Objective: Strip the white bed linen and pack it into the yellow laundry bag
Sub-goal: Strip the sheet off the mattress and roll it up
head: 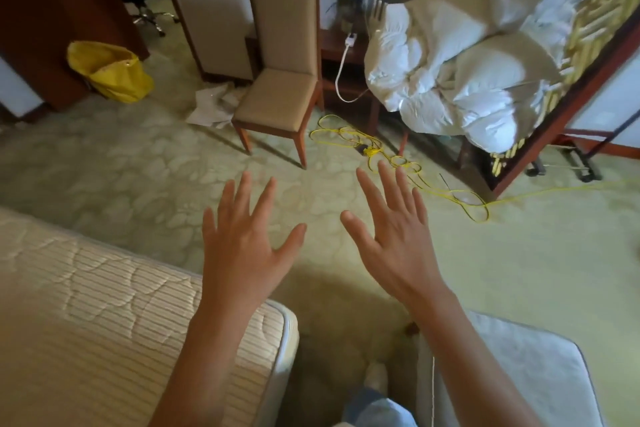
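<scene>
Both hands are reaching out over the carpet with fingers spread wide and holding nothing — the left hand (pixel 242 246) hovering above the corner of a bare quilted mattress (pixel 104 305), the right hand (pixel 391 232) beside it, the two well apart. The white bed linen (pixel 467 73) is lying heaped at the upper right, piled against an upended bed frame (pixel 568 100). The yellow laundry bag (pixel 110 73) is sitting slumped on the floor at the far left, well apart from the linen, near a dark wooden cabinet (pixel 45 10). Between them an upholstered chair (pixel 277 87) is standing upright — a yellow cable (pixel 398 163) is trailing in loops across the carpet just beyond the right fingertips.
</scene>
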